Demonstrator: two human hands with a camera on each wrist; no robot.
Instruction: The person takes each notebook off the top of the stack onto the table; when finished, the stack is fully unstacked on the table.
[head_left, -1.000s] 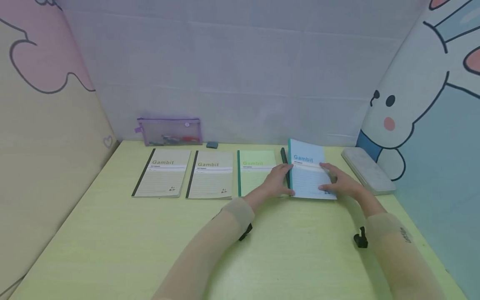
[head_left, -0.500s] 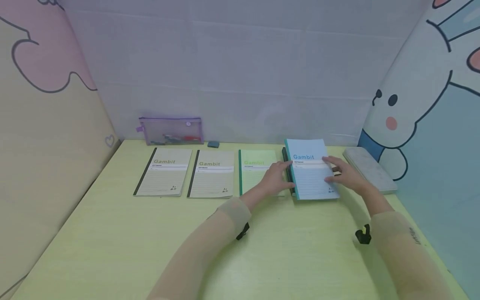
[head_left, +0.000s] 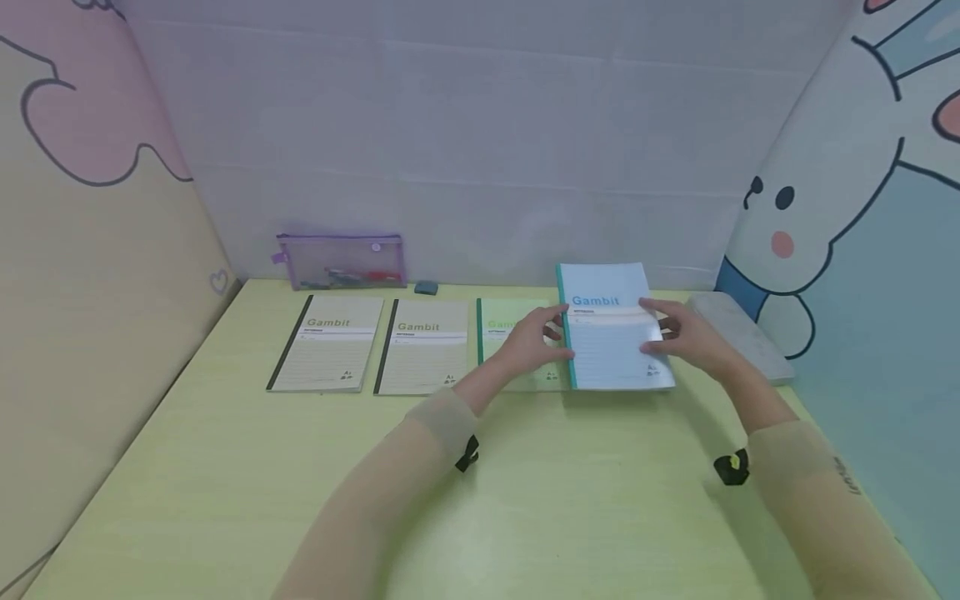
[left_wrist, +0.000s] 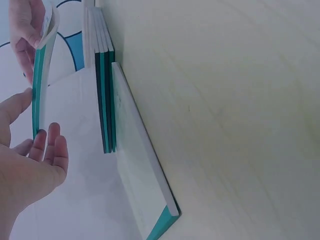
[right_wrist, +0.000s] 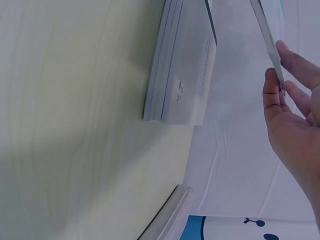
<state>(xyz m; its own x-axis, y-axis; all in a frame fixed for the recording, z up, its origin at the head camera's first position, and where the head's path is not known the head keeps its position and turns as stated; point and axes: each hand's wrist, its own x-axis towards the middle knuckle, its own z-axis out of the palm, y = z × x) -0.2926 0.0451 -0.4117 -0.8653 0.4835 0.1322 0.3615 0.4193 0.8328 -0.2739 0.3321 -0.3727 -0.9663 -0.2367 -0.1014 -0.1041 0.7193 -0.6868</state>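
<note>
A blue-covered notebook [head_left: 609,350] with a teal spine is held up off the table by both hands. My left hand [head_left: 528,343] pinches its spine edge, and my right hand [head_left: 693,337] grips the opposite edge between thumb and fingers. In the left wrist view, the notebook's far end curves a little. Below it lies a stack of several notebooks [left_wrist: 104,95] with black and teal spines; the right wrist view shows the same stack [right_wrist: 182,75] from its page side. Flat beside the stack is a green notebook [head_left: 498,315], partly hidden by my left hand.
Two grey-white notebooks, one at far left [head_left: 326,358] and another [head_left: 423,362] beside it, lie on the table [head_left: 525,500]. A purple mesh pencil pouch [head_left: 341,258] leans at the back near a dark eraser [head_left: 426,287]. A pale flat case [head_left: 750,342] sits by the right wall.
Both hands have raised the blue notebook from the stack and shifted it slightly left, so it now hides the black-spined notebook beneath. The other notebooks stay put.
</note>
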